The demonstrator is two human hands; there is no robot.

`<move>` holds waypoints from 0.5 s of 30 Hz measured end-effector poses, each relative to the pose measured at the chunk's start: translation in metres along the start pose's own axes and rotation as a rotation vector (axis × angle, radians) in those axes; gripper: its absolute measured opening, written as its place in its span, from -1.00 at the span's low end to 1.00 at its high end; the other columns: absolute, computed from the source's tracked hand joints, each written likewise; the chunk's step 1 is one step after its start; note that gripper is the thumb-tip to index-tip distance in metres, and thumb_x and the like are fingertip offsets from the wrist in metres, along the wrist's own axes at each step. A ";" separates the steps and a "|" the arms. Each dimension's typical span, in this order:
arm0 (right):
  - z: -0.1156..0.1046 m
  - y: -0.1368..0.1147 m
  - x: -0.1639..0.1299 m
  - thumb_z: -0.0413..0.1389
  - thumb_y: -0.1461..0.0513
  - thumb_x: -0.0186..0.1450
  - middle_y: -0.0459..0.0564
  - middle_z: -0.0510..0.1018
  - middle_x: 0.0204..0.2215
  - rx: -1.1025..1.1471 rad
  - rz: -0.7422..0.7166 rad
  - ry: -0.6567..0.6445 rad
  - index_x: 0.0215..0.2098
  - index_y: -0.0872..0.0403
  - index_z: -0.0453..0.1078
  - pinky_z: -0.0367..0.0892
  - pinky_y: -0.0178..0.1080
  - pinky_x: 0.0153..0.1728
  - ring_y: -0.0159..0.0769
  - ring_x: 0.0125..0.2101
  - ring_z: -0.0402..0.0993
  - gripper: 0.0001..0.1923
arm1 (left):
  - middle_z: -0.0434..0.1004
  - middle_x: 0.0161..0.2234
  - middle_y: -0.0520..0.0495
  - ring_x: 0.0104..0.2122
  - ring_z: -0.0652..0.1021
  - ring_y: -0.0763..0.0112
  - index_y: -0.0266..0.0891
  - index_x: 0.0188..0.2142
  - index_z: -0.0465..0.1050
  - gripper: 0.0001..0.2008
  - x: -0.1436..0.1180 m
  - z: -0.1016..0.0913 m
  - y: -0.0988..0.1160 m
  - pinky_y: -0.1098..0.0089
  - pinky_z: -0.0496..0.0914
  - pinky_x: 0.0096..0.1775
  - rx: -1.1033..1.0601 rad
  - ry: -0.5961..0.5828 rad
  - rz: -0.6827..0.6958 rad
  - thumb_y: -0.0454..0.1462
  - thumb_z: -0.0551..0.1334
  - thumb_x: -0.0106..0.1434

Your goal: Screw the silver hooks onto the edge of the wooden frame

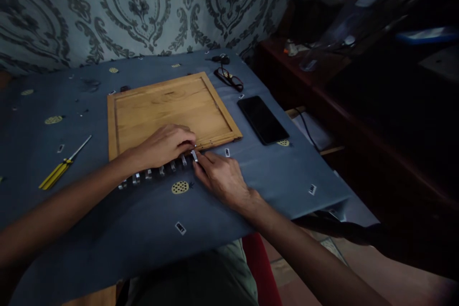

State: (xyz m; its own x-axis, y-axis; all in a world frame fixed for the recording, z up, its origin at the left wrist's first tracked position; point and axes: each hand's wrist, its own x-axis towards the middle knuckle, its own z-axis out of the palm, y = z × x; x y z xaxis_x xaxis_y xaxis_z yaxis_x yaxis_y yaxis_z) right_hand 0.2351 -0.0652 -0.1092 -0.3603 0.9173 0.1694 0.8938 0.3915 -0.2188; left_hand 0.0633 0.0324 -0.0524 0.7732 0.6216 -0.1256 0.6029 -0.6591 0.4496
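Note:
A framed wooden panel (168,105) lies flat on the blue cloth. Along its near edge sits a row of small shiny metal clips (161,170), several of them side by side. My right hand (224,179) pinches one more metal clip (194,155) at that edge, to the right of the row. Over the panel's near edge rests my left hand (167,146), its fingers curled and their tips together beside the same clip. What those fingertips hold, if anything, is too small to make out. Small dark holes show along the edge to the right.
A yellow-handled screwdriver (64,166) lies to the left. On the right are a black phone (263,119), eyeglasses (229,79) and dark keys (220,59). Beyond the table (229,215) stands a dark reddish desk (287,64) with a clear bottle (339,28).

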 end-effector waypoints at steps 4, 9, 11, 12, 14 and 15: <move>-0.003 -0.001 0.000 -0.03 0.20 0.53 0.06 0.68 -0.30 0.001 0.009 -0.027 0.13 0.16 0.53 0.19 -0.26 -0.41 -0.27 -0.33 0.59 -0.62 | 0.62 -0.26 -0.04 -0.25 0.55 0.40 -0.23 -0.25 0.54 -0.81 -0.004 -0.004 -0.001 0.43 0.28 -0.20 -0.042 0.011 -0.005 -0.29 0.15 0.41; -0.004 -0.001 -0.001 -0.02 0.19 0.53 0.06 0.68 -0.30 -0.003 0.023 -0.031 0.17 0.14 0.51 0.20 -0.26 -0.43 -0.28 -0.35 0.57 -0.61 | 0.64 -0.24 -0.03 -0.24 0.56 0.40 -0.24 -0.18 0.53 -0.77 -0.009 -0.013 -0.002 0.42 0.29 -0.18 -0.050 0.124 -0.047 -0.27 0.09 0.44; -0.003 -0.001 -0.001 -0.03 0.20 0.53 0.06 0.68 -0.30 0.003 0.014 -0.019 0.16 0.15 0.51 0.20 -0.26 -0.42 -0.27 -0.35 0.56 -0.61 | 0.63 -0.26 -0.02 -0.27 0.54 0.42 -0.25 -0.22 0.52 -0.82 -0.010 -0.013 -0.001 0.43 0.27 -0.21 -0.025 0.120 -0.057 -0.29 0.14 0.41; -0.003 -0.001 -0.001 -0.03 0.20 0.53 0.06 0.68 -0.30 0.006 0.007 -0.015 0.16 0.15 0.52 0.21 -0.27 -0.41 -0.28 -0.34 0.56 -0.61 | 0.62 -0.27 -0.02 -0.29 0.53 0.43 -0.25 -0.23 0.52 -0.84 -0.009 -0.013 0.000 0.43 0.27 -0.22 -0.014 0.108 -0.057 -0.29 0.16 0.39; -0.002 -0.001 -0.001 -0.03 0.21 0.53 0.06 0.67 -0.31 0.009 0.001 -0.012 0.16 0.15 0.52 0.21 -0.28 -0.40 -0.28 -0.33 0.56 -0.62 | 0.62 -0.27 -0.02 -0.29 0.53 0.42 -0.25 -0.24 0.53 -0.85 -0.008 -0.010 0.002 0.43 0.26 -0.22 0.007 0.080 -0.052 -0.30 0.17 0.39; -0.002 -0.001 -0.001 -0.03 0.21 0.53 0.06 0.67 -0.32 0.009 0.001 -0.014 0.16 0.16 0.52 0.21 -0.28 -0.40 -0.28 -0.33 0.56 -0.62 | 0.61 -0.26 -0.04 -0.27 0.53 0.41 -0.25 -0.24 0.53 -0.84 -0.007 -0.008 0.003 0.42 0.26 -0.21 0.018 0.066 -0.047 -0.29 0.17 0.40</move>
State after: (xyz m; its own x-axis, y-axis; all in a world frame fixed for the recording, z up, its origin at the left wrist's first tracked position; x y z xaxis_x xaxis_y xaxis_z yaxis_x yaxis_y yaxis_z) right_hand 0.2352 -0.0663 -0.1073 -0.3629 0.9188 0.1555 0.8920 0.3908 -0.2274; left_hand 0.0578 0.0292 -0.0429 0.7297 0.6782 -0.0874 0.6421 -0.6357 0.4284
